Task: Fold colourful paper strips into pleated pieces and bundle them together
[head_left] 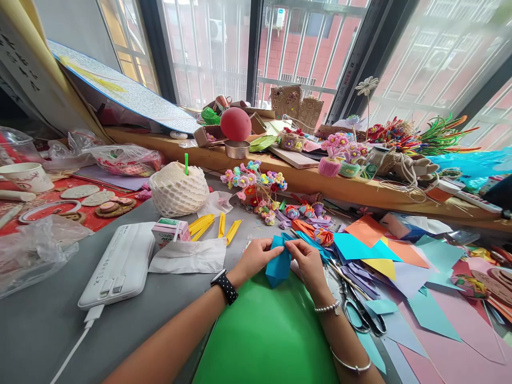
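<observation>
Both hands hold a folded piece of blue paper (279,266) over a smooth green surface (268,330). My left hand (254,260), with a dark spotted watch band at the wrist, pinches the paper's left side between thumb and fingers. At the upper right edge of the paper, my right hand (308,261) pinches it with thumb and index finger. Creases run down the paper, and its lower end comes to a blunt point. Folded yellow paper strips (202,226) lie beyond my left hand. Scissors (360,314) rest to the right of my right wrist.
Coloured paper sheets (436,314) spread across the right side. At left lie a white power bank (120,264) with a cable, a small pink drink carton (171,232) and a netted coconut (178,189). Crocheted flowers (256,184) stand before the crowded window ledge (296,173).
</observation>
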The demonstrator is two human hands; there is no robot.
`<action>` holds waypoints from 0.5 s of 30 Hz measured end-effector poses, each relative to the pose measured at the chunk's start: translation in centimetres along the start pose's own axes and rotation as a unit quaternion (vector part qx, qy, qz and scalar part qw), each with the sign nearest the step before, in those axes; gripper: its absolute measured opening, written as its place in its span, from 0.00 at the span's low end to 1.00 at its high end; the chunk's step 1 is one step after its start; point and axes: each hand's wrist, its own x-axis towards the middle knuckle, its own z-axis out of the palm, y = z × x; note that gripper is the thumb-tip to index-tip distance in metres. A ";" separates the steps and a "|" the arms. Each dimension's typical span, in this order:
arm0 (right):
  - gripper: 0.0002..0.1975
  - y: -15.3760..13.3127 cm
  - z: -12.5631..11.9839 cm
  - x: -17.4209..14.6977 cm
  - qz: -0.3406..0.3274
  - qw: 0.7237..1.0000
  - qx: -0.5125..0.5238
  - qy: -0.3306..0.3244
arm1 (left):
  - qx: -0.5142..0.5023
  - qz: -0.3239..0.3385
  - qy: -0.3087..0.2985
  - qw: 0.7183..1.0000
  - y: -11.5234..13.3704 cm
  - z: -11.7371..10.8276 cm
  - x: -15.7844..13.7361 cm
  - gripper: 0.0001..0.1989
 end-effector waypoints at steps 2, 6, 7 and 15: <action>0.10 0.1 0.0 0.0 -0.001 1.000 -0.002 0.000 | 0.000 0.001 -0.003 1.000 -0.1 0.0 0.0 0.16; 0.10 0.1 0.0 0.0 0.005 1.000 0.009 -0.002 | 0.009 -0.007 -0.001 1.000 0.0 0.0 0.0 0.15; 0.10 0.1 0.0 0.0 0.012 1.000 0.018 -0.004 | 0.013 -0.009 0.000 1.000 0.0 -0.1 0.0 0.15; 0.11 0.2 0.1 -0.2 0.148 0.974 0.169 -0.034 | 0.006 -0.023 -0.012 1.000 0.0 -0.1 0.0 0.15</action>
